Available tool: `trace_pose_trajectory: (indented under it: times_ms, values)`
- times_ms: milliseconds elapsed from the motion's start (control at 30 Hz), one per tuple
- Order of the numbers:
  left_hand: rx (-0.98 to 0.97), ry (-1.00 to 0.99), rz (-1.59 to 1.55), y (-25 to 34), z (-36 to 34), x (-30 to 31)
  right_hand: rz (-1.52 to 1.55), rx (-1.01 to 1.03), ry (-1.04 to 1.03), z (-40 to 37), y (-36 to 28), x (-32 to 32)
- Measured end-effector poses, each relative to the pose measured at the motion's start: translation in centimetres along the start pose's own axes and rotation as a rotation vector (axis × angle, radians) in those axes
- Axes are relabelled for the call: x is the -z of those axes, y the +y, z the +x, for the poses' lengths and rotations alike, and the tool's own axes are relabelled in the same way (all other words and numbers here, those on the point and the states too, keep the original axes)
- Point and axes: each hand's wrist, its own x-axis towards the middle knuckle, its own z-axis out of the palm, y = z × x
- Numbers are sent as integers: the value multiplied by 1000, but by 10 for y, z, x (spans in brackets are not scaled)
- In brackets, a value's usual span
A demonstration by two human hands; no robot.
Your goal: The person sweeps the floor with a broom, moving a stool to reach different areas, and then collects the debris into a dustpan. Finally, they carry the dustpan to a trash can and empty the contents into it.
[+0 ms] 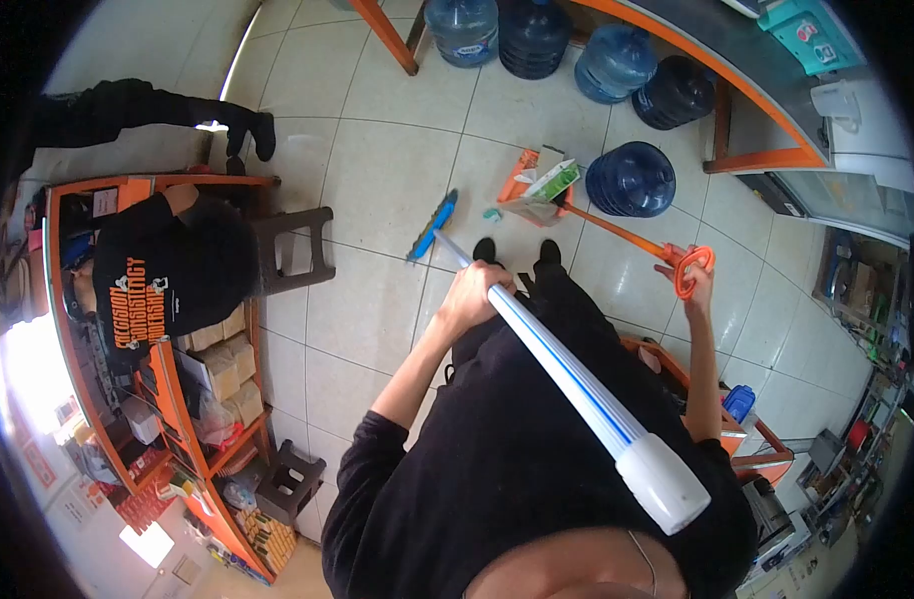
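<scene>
My left hand is wrapped round the white and blue striped handle of a broom. Its blue head rests on the tiled floor, and the white handle end slants up across my body. In my right hand is the looped orange handle of a dustpan, the fingers closed around the grip. The pan lies on the floor ahead of my shoes and holds litter, among it a green and white wrapper and orange pieces. A small teal scrap lies between the broom head and the pan.
Several large blue water jugs stand on the floor, one just beyond the dustpan. A person in a black shirt is at the orange shelving on the left, near a dark stool. Another person's dark-clothed leg shows upper left.
</scene>
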Motion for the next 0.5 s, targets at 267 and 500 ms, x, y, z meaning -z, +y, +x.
trace_pose_trajectory:
  times_ms: [267,500]
  values:
    - [233,25,-58,-57,-53,41,139,64,30,41,105,-96]
    - [315,17,-40,-76,-79,55,246,37,-24,80,121,-174]
